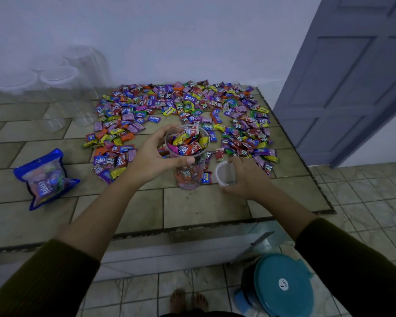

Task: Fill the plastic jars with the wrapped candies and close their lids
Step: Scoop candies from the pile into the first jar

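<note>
Nearest: right hand (245, 177) curling round lid (224, 173), which is lying on counter (204, 202) just right of jar (189, 172).
Left hand (150, 156) wrapping jar near rim, thumb in front, steadying it upright.
Jar standing full, wrappers reaching rim level.
Judging: lid-closing step beginning.
Doing it well:
- pushing stray wrappers below rim first
- sliding left grip lower, clearing rim
- bringing lid level over mouth, pressing evenly

Beyond: loose candies (181, 104) spreading toward wall.
Far left: empty jars (60, 97) standing unfilled.

view: one head cam, wide-angle
facing: fwd + down at tiled counter (199, 207)
range: near, standing at counter edge
</note>
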